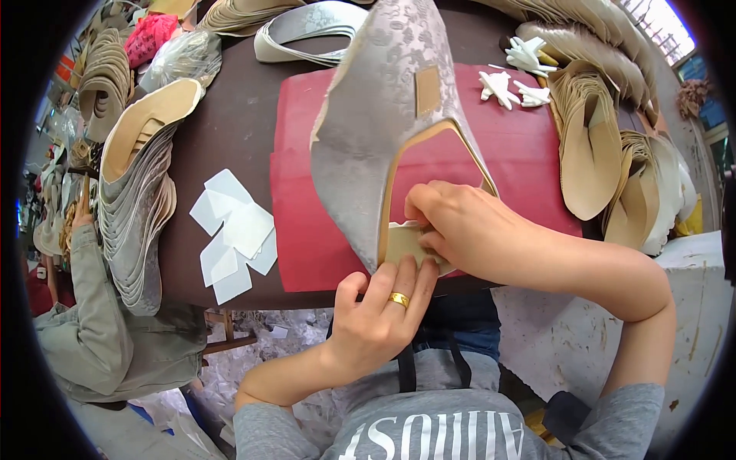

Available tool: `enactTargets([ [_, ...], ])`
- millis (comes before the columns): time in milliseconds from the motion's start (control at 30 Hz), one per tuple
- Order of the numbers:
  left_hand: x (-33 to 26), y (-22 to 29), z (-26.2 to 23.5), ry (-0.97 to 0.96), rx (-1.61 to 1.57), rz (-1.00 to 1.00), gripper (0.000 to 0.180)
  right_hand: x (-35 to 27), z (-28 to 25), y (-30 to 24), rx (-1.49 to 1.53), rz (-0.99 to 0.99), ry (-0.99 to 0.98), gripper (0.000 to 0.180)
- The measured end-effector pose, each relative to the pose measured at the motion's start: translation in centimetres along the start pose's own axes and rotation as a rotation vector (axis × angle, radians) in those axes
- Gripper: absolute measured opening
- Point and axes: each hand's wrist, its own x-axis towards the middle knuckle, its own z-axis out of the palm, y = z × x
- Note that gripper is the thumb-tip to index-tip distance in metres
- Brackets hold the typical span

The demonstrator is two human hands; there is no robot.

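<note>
A silver-grey shoe upper [353, 146] in floral-patterned fabric stands large over a red mat [303, 253], its beige lining and a small tan patch [427, 90] showing. At its near end is a pale beige lined section [404, 244], with both hands on it. My left hand [383, 314], with a gold ring, holds this edge from below, fingers bent and close together. From the right, my right hand [475, 230] pinches the same section with curled fingers. Its fingertips are partly hidden, so I cannot tell whether a smaller piece is between them.
Thin white pieces [245, 226] lie left of the mat. Stacked uppers [138, 199] stand at the left edge, with more stacks [590, 146] at the right. White plastic clips [498, 88] sit at the mat's far right. A co-worker's sleeve [92, 307] shows at left.
</note>
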Motion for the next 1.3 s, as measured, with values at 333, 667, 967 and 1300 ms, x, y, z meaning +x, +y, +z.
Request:
enactTargets([
  [333,0.3,0.3,0.0,-0.016,0.038,-0.018,0.032,1.0,0.1,1.1,0.013,-0.024,-0.048,0.016],
  [667,0.7,0.3,0.4,-0.027,0.045,-0.029,0.034,0.6,-0.5,0.5,-0.052,0.031,-0.051,0.014],
  [967,0.8,0.2,0.7,-0.030,0.066,-0.021,0.033,0.3,-0.4,1.6,0.080,-0.046,-0.008,0.017],
  [1300,1.8,-0.4,0.7,-0.021,0.172,0.104,0.027,0.7,1.2,0.8,-0.188,0.145,0.143,0.022],
])
